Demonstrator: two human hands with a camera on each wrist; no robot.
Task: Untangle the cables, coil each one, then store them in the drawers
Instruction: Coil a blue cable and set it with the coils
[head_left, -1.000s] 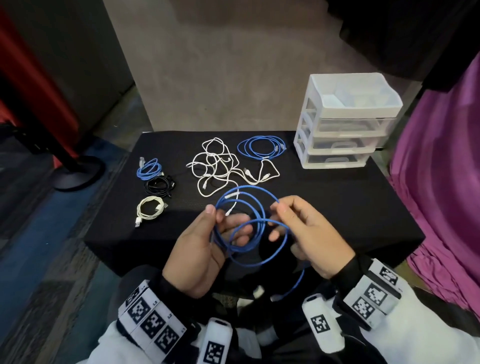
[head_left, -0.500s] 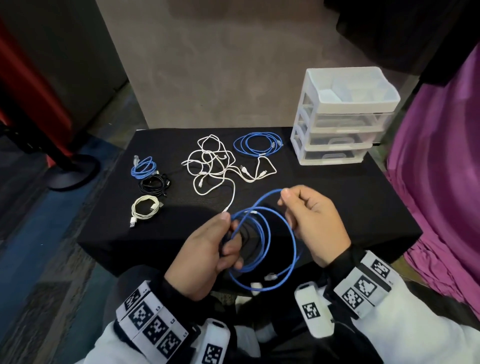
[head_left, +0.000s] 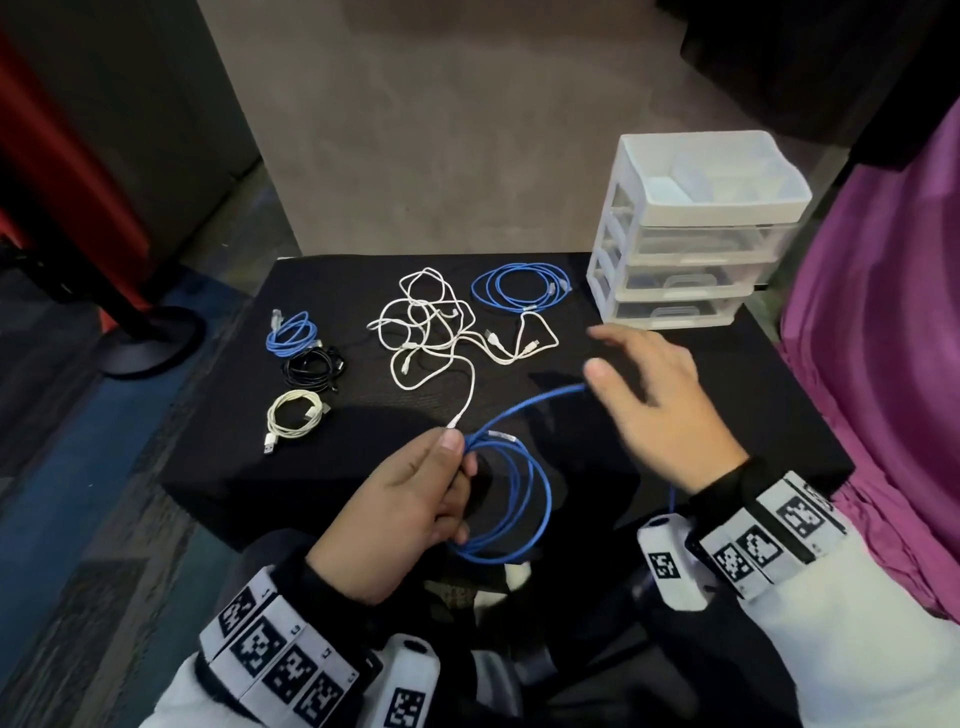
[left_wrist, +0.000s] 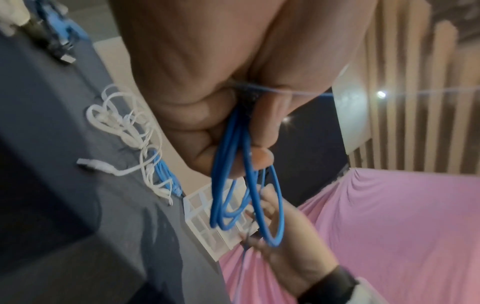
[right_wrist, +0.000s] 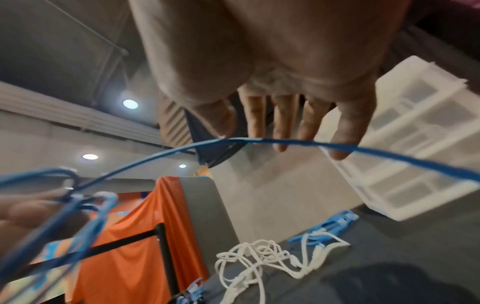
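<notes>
We have the blue cable (head_left: 511, 499) partly coiled in front of the table's near edge. Our left hand (head_left: 410, 512) pinches several finished loops between thumb and curled fingers, and they hang below it. One strand runs from that bunch up to our right hand (head_left: 657, 410), whose fingers are spread and nearly straight; in the right wrist view the strand lies across them rather than being gripped. We judge this cable has a turn or two left before it is done.

On the table (head_left: 727, 405), four coils look finished: a small blue one (head_left: 291, 332), a black one (head_left: 311, 366) and a cream one (head_left: 293, 418) near the left edge, and a larger blue coil (head_left: 519, 288) by the far edge. The white cables (head_left: 436, 332) in the middle remain a loose tangle, so untangling and coiling are still ahead there.

The drawer unit (head_left: 696, 234) stands at the far right corner with its drawers closed. No coil on the table has been stored yet; what the drawers hold, we cannot tell.
</notes>
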